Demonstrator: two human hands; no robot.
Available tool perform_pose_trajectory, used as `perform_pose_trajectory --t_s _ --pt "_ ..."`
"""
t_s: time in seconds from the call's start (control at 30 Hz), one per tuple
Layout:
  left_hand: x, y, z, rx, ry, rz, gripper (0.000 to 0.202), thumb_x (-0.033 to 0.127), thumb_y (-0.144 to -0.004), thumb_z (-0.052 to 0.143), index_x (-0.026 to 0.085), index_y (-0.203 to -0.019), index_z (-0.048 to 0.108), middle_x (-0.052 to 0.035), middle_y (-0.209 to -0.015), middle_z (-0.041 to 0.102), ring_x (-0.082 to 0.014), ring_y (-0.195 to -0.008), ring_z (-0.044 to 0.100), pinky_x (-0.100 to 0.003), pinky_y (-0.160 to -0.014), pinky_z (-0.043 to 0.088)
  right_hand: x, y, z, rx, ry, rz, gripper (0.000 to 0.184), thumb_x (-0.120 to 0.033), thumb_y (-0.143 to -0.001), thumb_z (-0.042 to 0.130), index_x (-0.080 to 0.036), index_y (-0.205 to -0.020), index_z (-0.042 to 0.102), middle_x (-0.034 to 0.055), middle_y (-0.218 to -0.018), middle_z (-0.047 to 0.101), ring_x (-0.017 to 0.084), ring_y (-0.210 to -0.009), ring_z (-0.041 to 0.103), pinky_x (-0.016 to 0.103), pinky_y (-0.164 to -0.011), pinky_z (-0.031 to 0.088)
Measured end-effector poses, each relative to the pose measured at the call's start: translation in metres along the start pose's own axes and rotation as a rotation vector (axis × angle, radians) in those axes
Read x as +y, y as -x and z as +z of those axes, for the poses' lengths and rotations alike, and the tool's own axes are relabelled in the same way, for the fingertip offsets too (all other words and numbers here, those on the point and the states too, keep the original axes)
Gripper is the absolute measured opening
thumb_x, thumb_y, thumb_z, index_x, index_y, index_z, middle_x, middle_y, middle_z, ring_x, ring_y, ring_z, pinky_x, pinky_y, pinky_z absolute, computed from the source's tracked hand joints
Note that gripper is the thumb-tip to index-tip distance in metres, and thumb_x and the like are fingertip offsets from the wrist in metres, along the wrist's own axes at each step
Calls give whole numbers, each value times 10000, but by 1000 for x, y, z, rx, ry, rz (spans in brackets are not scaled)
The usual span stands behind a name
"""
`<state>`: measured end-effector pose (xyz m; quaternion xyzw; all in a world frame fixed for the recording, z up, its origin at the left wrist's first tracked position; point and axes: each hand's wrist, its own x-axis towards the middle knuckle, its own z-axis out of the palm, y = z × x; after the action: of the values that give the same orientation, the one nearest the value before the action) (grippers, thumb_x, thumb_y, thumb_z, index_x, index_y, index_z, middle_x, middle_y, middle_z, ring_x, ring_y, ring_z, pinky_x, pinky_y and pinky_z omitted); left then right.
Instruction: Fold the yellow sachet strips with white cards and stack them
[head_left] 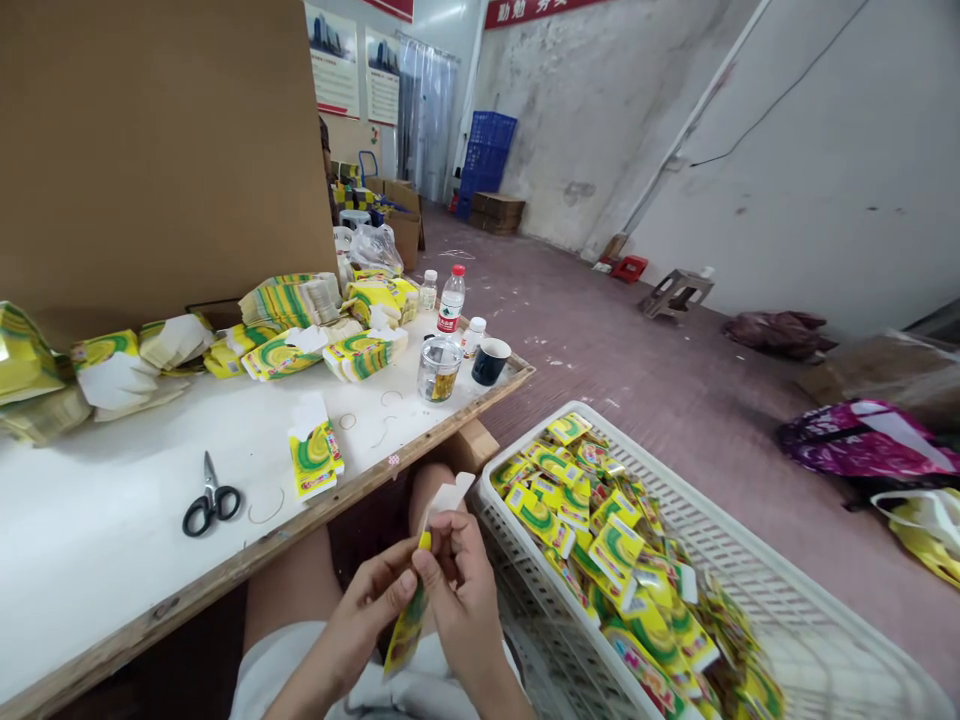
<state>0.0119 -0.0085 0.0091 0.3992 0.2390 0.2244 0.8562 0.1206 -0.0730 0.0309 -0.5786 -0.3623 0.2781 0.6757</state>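
Above my lap, both hands grip one small yellow-and-green printed carton (pixel 406 634), its white flaps (pixel 448 494) sticking up past the fingers. My left hand (pixel 375 598) pinches the carton's left side between thumb and fingers. From the right, my right hand (pixel 461 575) closes its thumb and fingers on the upper part near the flaps. On the white table (pixel 225 430) lies a flat yellow carton blank (pixel 315 452) with a white flap. Black-handled scissors (pixel 210 500) rest to its left. A white plastic crate (pixel 720 510) beside my right knee holds many yellow cartons (pixel 615 550).
Stacks of carton blanks (pixel 289 300) line the table's back under a large cardboard sheet (pixel 165 140). A dark mug (pixel 491 362), clear jar (pixel 439 370) and red-capped bottle (pixel 451 300) stand at the table's right end. A stool (pixel 677 293) and purple bag (pixel 862 440) are on the floor.
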Motion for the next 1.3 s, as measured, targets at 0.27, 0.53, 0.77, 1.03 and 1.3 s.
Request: perform_pose_trajectory --t_s 0.27,0.53,0.77,1.03,1.3 --pt "8 -7 4 96 -39 91 483 518 -718 792 192 -1070 740 -91 -922 790 -263 -844 727 -351 -772 573 10 -1 -8 87 166 -53 407 -345 -885 642 -214 -1262 561 62 -1003 640 186 -812 600 287 -739 519" --pt "5 -8 3 218 -361 226 399 518 -840 659 179 -1051 663 -82 -894 761 -241 -814 706 -330 -738 574 16 -5 -10 -10 231 76 293 -424 -903 605 -162 -792 673 24 -745 633 169 -681 571 252 -619 479" --pt "13 -6 -9 148 -418 261 643 385 -901 618 258 -1439 290 -90 -1004 716 -246 -857 709 -359 -766 568 19 -5 -18 84 -11 33 406 -353 -906 640 -207 -1265 521 111 -1143 685 231 -979 671 336 -838 544" --pt "39 7 -16 -133 -349 88 512 330 -909 639 304 -1370 418 -87 -1150 703 -219 -940 682 -311 -793 529 3 -13 -32 -185 30 42 288 -396 -902 623 -218 -1126 657 67 -971 694 208 -806 654 302 -707 526" --pt "32 10 -11 -251 -229 31 312 269 -882 687 275 -1120 485 -55 -1036 703 -153 -813 664 -250 -697 481 -2 -16 -35 -204 211 -56 351 -409 -947 541 -191 -689 639 5 -665 551 158 -627 531 256 -581 412"
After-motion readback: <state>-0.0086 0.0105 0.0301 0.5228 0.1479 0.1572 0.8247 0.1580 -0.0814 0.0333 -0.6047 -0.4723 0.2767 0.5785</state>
